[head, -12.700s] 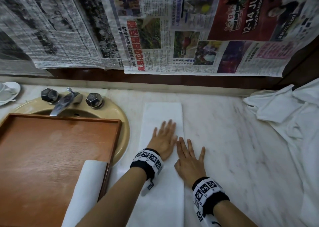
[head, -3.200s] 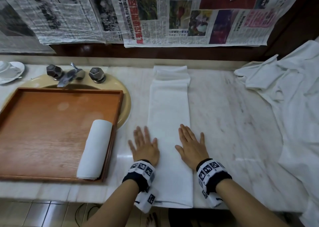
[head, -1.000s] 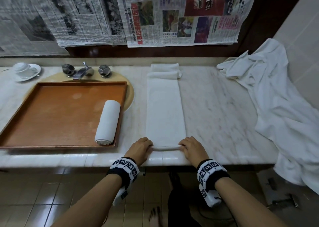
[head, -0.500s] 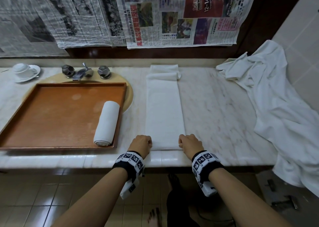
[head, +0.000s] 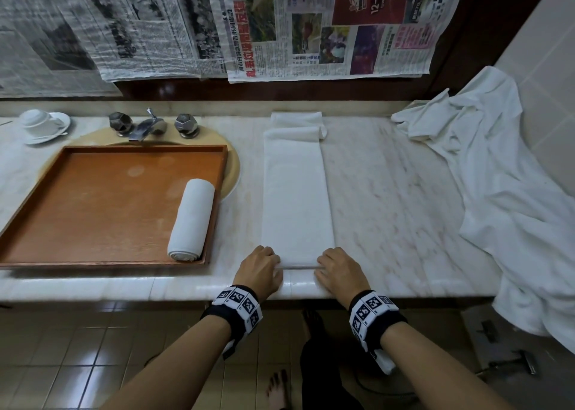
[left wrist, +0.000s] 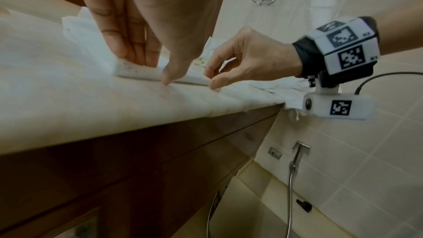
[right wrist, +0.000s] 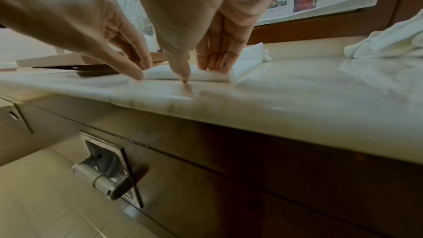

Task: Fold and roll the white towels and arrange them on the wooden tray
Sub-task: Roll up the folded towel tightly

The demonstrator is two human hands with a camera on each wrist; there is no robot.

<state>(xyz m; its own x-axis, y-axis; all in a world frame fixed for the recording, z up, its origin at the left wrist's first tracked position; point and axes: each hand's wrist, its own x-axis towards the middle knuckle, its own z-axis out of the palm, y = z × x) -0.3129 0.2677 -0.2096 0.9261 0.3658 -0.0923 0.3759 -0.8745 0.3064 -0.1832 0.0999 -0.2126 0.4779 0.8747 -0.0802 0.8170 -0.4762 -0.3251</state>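
Note:
A long folded white towel (head: 297, 198) lies lengthwise on the marble counter (head: 389, 210), its far end bunched against the back ledge. Its near end is turned over into a thin roll (left wrist: 137, 72) (right wrist: 210, 76). My left hand (head: 259, 265) (left wrist: 151, 71) holds the roll's left end, fingers on top and thumb behind it. At the roll's other end my right hand (head: 337, 268) (right wrist: 199, 72) grips the same way. The wooden tray (head: 93, 260) sits over the sink at the left, with one rolled white towel (head: 191, 219) along its right side.
A heap of loose white towels (head: 497, 191) covers the counter's right end and hangs over its edge. A faucet (head: 146, 126) stands behind the tray, a cup on a saucer (head: 40, 123) at far left. Newspaper (head: 280, 26) covers the wall behind.
Both hands left the flattened towel and went to its near end at the counter's front edge. That end is now turned over into a thin roll under my fingers.

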